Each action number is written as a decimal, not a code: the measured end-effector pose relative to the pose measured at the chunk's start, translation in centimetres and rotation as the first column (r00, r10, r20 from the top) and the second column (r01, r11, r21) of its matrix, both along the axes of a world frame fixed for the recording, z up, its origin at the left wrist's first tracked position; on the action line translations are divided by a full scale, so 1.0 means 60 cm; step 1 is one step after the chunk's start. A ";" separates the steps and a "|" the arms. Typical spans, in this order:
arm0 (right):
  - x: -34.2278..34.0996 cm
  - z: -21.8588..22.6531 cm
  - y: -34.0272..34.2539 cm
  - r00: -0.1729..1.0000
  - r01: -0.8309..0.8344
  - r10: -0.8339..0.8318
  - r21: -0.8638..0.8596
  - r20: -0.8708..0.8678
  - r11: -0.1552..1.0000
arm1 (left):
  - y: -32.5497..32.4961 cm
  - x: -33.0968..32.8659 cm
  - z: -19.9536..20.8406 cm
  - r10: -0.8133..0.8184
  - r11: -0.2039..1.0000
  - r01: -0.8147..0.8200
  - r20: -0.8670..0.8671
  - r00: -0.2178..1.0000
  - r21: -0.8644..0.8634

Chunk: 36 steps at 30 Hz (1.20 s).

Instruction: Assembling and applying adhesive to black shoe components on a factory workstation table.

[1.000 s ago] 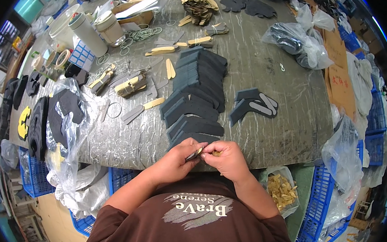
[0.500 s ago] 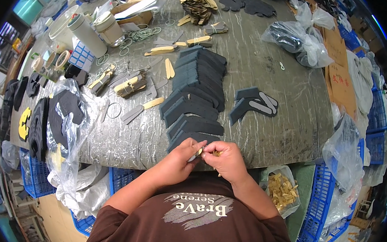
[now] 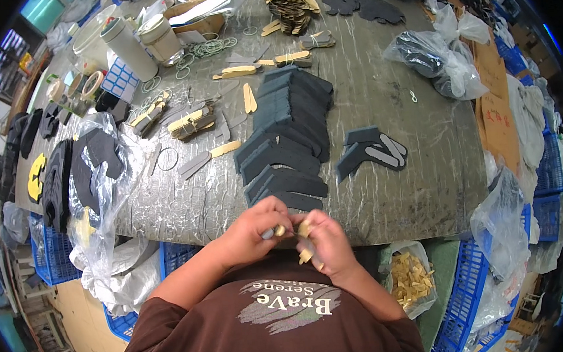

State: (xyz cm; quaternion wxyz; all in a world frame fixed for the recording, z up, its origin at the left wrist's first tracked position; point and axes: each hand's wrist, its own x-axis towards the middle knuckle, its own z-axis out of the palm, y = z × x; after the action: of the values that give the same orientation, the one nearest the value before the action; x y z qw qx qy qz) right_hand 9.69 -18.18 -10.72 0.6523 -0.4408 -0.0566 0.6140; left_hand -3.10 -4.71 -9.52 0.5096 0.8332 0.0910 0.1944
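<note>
Left hand (image 3: 256, 227) and right hand (image 3: 326, 238): both grips closed on small tan strip (image 3: 305, 252), at desk (image 3: 395, 193) edge beside dark foam stack (image 3: 285, 142).

Hidden and unclear bits at the near tabletop edge

The small tan strips (image 3: 305, 239) sit mostly buried between the left hand (image 3: 254, 228) and right hand (image 3: 326, 242); their count and full shape can't be told, and neither grip is readable. A tiny grey tip (image 3: 267, 233) by the left fingers is too small to identify. Near end of the dark foam stack (image 3: 285, 142) is covered by the left hand. Contents of the far-right plastic bag (image 3: 428, 58) blur. The fisheye rim cuts off the blue crates (image 3: 466, 300) at near right.
</note>
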 end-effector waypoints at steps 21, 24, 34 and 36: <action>0.069 -0.037 -0.032 -0.343 -0.085 -0.041 0.013 0.938 0.996 | 0.028 0.035 -0.023 0.315 0.949 -0.313 -0.060 0.947 0.034; 0.077 -0.031 -0.037 -0.176 -0.049 -0.087 0.079 0.981 0.996 | 0.039 0.010 -0.014 -0.035 0.893 -0.064 0.213 0.977 0.445; 0.088 -0.010 -0.019 -0.122 -0.231 -0.010 -0.019 0.992 0.973 | 0.032 -0.001 -0.015 -0.213 0.746 0.216 -0.082 0.974 0.630; 0.091 -0.021 -0.015 -0.164 -0.264 -0.012 -0.032 0.986 0.964 | 0.029 0.001 -0.013 -0.206 0.738 0.232 -0.116 0.972 0.634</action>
State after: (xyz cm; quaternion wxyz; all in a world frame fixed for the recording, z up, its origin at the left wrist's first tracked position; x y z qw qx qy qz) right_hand 15.12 -19.10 -11.98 0.3543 -0.6816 -0.6292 0.1185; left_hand -3.05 -2.94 -10.29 0.2108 0.9654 -0.0702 0.1367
